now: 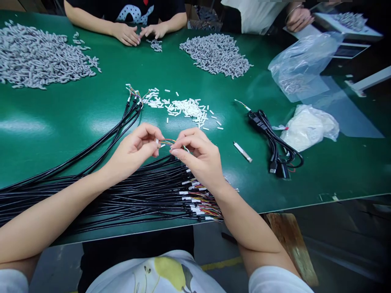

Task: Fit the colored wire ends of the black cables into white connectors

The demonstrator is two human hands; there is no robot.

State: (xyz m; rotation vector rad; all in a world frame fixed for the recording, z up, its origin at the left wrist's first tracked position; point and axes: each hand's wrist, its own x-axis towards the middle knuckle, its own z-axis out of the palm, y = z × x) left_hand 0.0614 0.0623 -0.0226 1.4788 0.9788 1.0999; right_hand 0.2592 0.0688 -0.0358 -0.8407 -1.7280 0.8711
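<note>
Thin coloured wires [167, 141] stretch between my two hands above the green table. My left hand [139, 144] pinches their left end, where a small white piece shows at the fingertips. On the right, my right hand [198, 154] has its fingers closed on the other end of the wires. Under and below the hands lies a bundle of black cables [137, 195], with white sleeves [195, 208] and bare coloured wires at its right end. Several more black cables [117, 130] run up to the left, ending in coloured wires beside loose white tubes [187, 108].
Grey parts form heaps at the far left [39, 57] and back centre [218, 55]. A cutter [242, 151], a coiled USB cable [271, 142] and a white bag [310, 126] lie right. Another person's hands [126, 34] rest across the green table [122, 65].
</note>
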